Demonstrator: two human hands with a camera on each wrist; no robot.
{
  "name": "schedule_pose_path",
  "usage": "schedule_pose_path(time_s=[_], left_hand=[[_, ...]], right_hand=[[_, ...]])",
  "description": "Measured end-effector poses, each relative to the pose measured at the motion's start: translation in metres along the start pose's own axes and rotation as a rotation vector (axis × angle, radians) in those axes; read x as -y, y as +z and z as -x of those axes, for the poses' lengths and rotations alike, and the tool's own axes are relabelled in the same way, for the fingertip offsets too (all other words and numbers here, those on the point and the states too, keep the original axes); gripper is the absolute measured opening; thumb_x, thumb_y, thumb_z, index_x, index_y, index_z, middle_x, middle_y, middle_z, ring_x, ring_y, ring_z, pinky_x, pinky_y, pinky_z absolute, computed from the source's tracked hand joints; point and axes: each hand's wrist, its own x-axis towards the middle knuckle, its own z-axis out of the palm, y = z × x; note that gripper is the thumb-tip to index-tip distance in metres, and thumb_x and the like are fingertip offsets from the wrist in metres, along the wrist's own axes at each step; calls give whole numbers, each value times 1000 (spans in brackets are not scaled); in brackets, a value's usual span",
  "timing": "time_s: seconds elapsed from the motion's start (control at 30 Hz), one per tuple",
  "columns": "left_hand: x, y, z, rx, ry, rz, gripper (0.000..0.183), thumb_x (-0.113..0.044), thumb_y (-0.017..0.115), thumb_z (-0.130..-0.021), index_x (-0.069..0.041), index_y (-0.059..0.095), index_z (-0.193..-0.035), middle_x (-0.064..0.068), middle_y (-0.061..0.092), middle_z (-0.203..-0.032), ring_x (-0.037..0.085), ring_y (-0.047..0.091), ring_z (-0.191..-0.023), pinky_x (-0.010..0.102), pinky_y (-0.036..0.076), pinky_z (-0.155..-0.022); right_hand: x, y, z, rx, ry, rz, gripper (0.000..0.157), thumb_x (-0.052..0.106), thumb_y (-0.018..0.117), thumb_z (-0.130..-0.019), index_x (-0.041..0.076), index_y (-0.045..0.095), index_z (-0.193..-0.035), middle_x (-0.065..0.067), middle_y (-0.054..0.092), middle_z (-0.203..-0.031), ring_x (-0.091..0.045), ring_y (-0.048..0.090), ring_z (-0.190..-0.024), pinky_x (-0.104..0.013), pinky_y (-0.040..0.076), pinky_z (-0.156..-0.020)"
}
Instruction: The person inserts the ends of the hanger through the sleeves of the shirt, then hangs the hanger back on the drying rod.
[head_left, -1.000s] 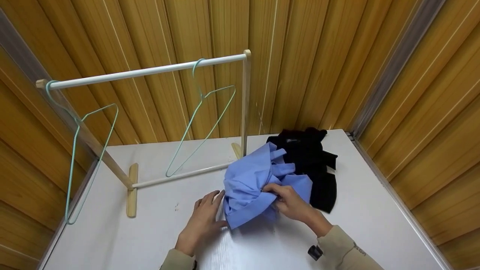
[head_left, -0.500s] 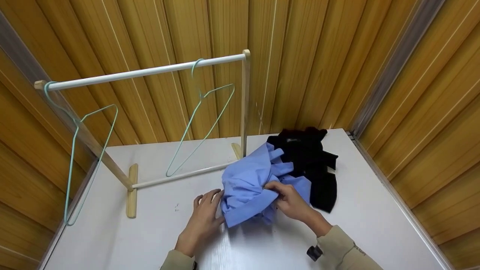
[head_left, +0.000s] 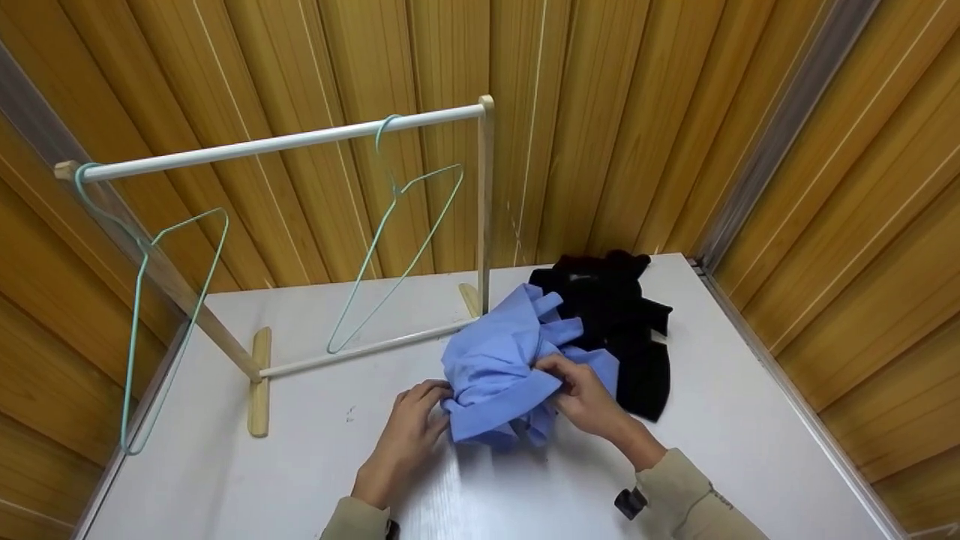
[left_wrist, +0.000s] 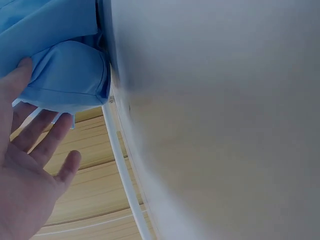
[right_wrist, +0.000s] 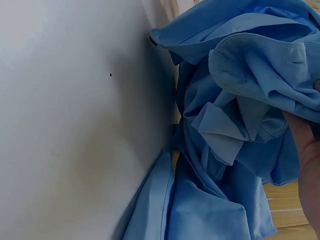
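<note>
A crumpled light-blue shirt [head_left: 491, 360] is bunched up over the white table in the head view. My right hand [head_left: 589, 401] pinches its fabric between thumb and fingers on the right side. In the right wrist view the shirt [right_wrist: 240, 65] shows a rounded band with a buttonhole, and loose folds hang below it. My left hand [head_left: 409, 431] is at the shirt's left edge. In the left wrist view the thumb of my left hand [left_wrist: 30, 185] touches the cloth, while the other fingers are spread loosely below it.
A rack with a white top bar [head_left: 285, 142] and wooden posts stands at the left and back. Two mint-green wire hangers, a left hanger [head_left: 135, 322] and a right hanger [head_left: 367, 262], hang from it. A black garment [head_left: 607, 315] lies behind the shirt on the table [head_left: 750, 450].
My left hand has come in closer at the shirt's left edge. The shirt's lower front edge has risen slightly, with my right hand still gripping it. The view has shifted a little.
</note>
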Motion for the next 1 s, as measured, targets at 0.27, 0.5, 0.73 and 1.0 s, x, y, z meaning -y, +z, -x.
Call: schedule_pose_path(time_s=[0.27,0.5,0.73,1.0], left_hand=[[-2,-2,-5,-70,-77,68,12,-4,67,-88,-10,69,-99,0,66,-103,19,62,-98,42,48,-84],[-6,-8,-4,-121,-246,126,6,-5,63,-92,-10,67,-93,0,68,-95,16,64,-88,37,51,-78],[-6,-17,-7,-230,-292,198,8,-4,62,-91,-11,65,-89,-2,68,-91,13,63,-86,39,51,-79],[-4,-25,-7,-318,-245,299,9,-6,64,-92,-14,67,-90,-10,66,-88,10,63,-87,41,48,-85]], right_hand=[[-1,-3,0,-22,43,-14,41,-27,52,-74,0,59,-104,-6,61,-95,-19,54,-80,-25,48,-64],[1,-9,0,-50,123,57,33,-21,58,-79,1,59,-105,-8,63,-101,-18,60,-92,-27,52,-71],[0,-13,-1,-139,185,180,29,-14,63,-81,4,61,-104,-5,66,-101,-18,63,-96,-39,55,-68],[-29,-12,7,-180,226,233,28,-5,73,-81,9,63,-104,0,67,-99,-17,63,-94,-37,53,-71]])
